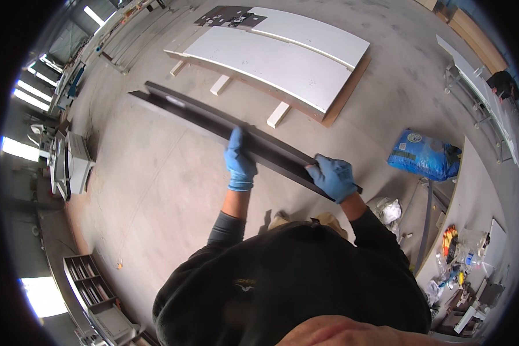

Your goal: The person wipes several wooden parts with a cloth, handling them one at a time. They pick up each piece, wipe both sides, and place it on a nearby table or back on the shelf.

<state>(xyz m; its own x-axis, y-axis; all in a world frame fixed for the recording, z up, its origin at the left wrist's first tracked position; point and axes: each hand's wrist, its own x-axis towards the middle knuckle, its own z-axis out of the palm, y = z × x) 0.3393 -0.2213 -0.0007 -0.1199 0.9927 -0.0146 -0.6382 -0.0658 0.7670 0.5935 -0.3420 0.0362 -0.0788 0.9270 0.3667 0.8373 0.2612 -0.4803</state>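
A long dark grey U-shaped channel [199, 120] is held up in front of me, slanting from the far left down to the near right. My left hand [239, 166], in a blue glove, is closed on its near side around the middle. Toward the near right end, my right hand [335, 179], gloved alike, grips the channel with its fingers over the edge. The channel's hollow side faces up and shows a pale patch near the far end. Parts of both hands' fingers are hidden.
Ahead, large white panels [271, 60] lie stacked on pale wooden blocks [278, 114]. To the right are a blue plastic sack [424, 154] and a bench [477, 199] cluttered with tools and bottles. A wheeled rack [483, 98] stands far right; a shelf unit [89, 279] is at lower left.
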